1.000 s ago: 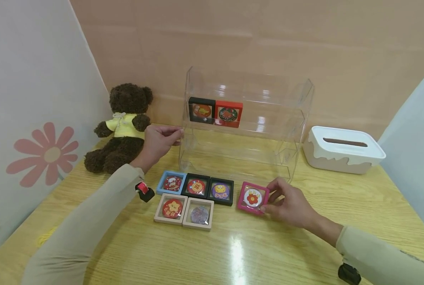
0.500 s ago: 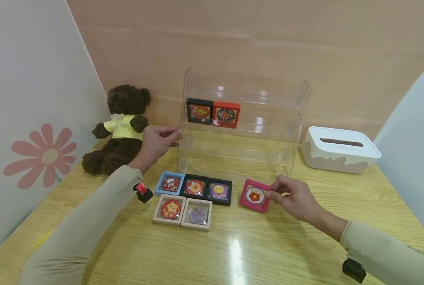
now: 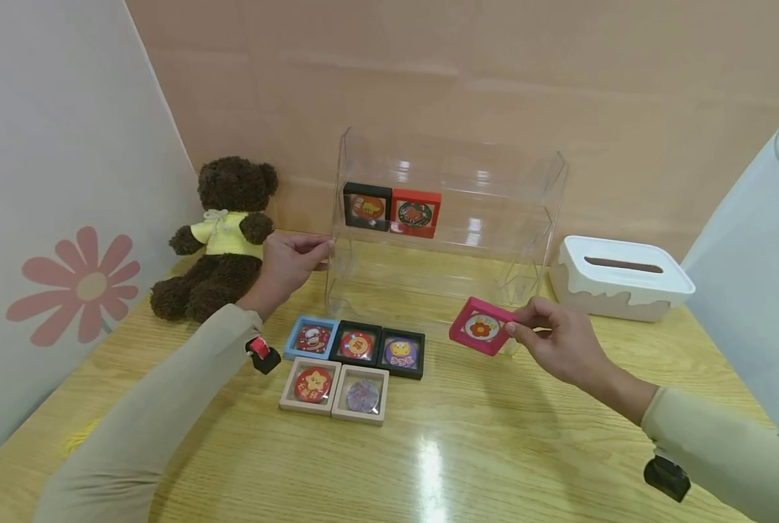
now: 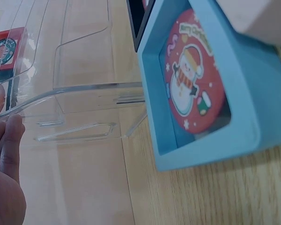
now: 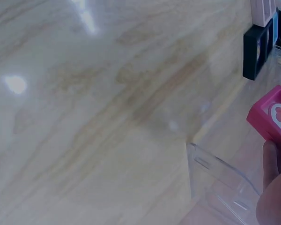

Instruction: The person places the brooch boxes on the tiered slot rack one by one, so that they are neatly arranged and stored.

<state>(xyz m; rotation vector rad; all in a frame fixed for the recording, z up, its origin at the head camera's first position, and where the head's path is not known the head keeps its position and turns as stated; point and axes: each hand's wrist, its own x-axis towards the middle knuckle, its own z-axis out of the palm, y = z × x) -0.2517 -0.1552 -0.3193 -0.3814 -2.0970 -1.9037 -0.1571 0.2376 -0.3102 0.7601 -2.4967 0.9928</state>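
My right hand (image 3: 559, 340) pinches a pink square frame (image 3: 463, 335) by its right side, holding it tilted above the table in front of a clear acrylic rack (image 3: 556, 218). Inside the frame is a round badge with a red flower. My left hand (image 3: 288, 265) grips the rack's left side edge between thumb and fingers; the left wrist view shows the fingertips (image 4: 13, 126) on that clear edge. On a rack tier stand a black frame (image 3: 367, 226) and a red frame (image 3: 416, 195), side by side at the left.
On the table lie a blue frame (image 3: 290, 344), two black frames (image 3: 357, 325) and two beige frames (image 3: 307, 408), grouped before the rack. A brown teddy bear (image 3: 232, 183) sits at left, a white tissue box (image 3: 625, 280) at right. Yellow string (image 3: 81, 437) lies near the left sleeve.
My right hand has raised the pink frame off the table and moved it slightly right and toward the rack. The left hand keeps its grip on the rack's side.
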